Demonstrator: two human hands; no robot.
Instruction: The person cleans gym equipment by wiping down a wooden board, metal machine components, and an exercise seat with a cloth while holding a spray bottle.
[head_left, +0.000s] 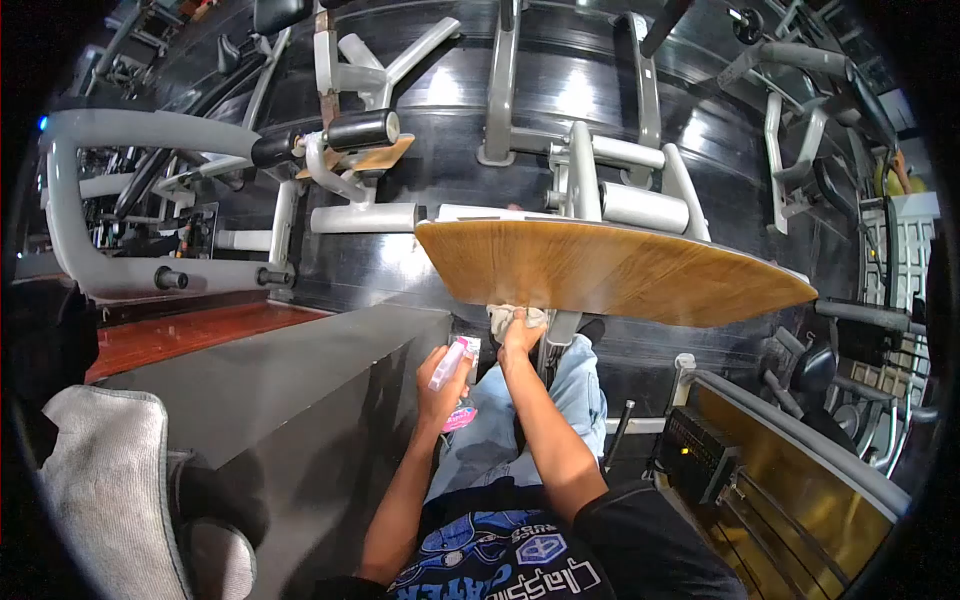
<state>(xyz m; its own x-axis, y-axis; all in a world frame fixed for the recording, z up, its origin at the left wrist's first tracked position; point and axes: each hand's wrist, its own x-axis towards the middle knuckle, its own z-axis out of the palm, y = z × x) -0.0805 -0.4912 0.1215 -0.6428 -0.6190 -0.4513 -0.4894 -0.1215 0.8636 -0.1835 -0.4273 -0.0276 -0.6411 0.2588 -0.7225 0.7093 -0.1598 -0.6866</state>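
My left hand is wrapped round a spray bottle with a pink and white top and a pink label low on its side. Just to the right, my right hand grips a pale cloth. The cloth is at the near lower edge of a wood-grain board mounted on a gym machine, and seems to touch it. Part of the cloth is hidden by my fingers.
Left of me stands a dark grey block. A grey tubular frame rises at the left, with a grey towel-like cover nearer. Metal machine bars stand behind the board. A weight stack is at the right.
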